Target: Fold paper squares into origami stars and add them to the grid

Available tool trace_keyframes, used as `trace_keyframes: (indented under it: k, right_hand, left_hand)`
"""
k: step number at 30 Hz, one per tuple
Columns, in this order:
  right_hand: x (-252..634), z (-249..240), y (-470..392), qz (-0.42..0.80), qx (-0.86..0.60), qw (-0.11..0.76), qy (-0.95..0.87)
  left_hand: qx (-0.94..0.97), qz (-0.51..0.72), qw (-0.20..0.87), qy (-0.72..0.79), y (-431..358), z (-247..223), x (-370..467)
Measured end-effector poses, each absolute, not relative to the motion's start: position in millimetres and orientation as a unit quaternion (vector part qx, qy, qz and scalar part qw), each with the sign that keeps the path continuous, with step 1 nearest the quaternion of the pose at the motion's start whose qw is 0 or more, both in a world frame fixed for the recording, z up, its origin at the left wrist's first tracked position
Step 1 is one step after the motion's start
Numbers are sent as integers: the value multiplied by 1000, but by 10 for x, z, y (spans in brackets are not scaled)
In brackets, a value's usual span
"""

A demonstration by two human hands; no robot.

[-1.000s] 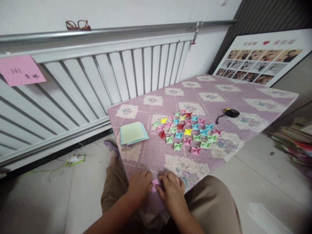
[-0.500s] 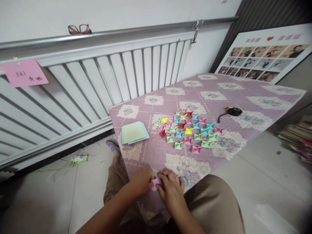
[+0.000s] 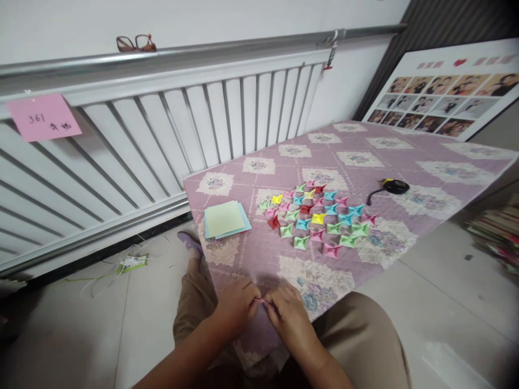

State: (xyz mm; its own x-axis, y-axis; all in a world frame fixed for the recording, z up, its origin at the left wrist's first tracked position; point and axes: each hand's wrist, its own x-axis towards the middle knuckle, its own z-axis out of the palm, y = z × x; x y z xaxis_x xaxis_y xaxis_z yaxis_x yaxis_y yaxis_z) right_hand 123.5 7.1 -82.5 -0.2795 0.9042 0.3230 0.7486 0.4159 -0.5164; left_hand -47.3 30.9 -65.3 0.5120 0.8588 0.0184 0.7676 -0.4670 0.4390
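Observation:
Between my two hands, near the table's close edge, is a small folded piece of pink paper [image 3: 261, 301], seen almost edge-on. My left hand [image 3: 239, 302] pinches its left end. The fingers of my right hand [image 3: 288, 309] are closed on its right end, and they hide most of it. Beyond my hands, rows of small folded paper shapes [image 3: 318, 219] in pink, green, blue, yellow and red stand on the tablecloth. To their left lies a stack of square paper sheets [image 3: 225, 218], pale yellow over light blue.
The table [image 3: 263, 254] has a purple floral cloth. A black and yellow object with a strap [image 3: 395, 186] lies at its right. Behind stand a white radiator [image 3: 227, 119] and a photo board [image 3: 441, 97]. A power strip [image 3: 133, 263] sits on the floor at left.
The pink paper has turned from showing a flat face to nearly edge-on. My right hand's fingers have closed in on it, and the two hands are closer together. The view has shifted slightly.

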Motion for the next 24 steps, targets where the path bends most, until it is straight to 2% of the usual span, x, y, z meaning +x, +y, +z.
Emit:
trace_keyframes:
  k: [4,7,16,24]
  right_hand:
    - [1256,-879,75,20,-480,296,-826]
    - [1261,-947,21,-4,-461,278,-843]
    - [1298,-1054,-25,30,-463,252,-849]
    - [1320,-870,34,102,-434,223,-867]
  left_hand:
    - [872,179,24,455,208,-854,-446]
    - [874,213,-30,435,121,-976,-440]
    - [856,231,15,462,-70,-954,-473]
    - [823,283,57,489,-138,-956,-454]
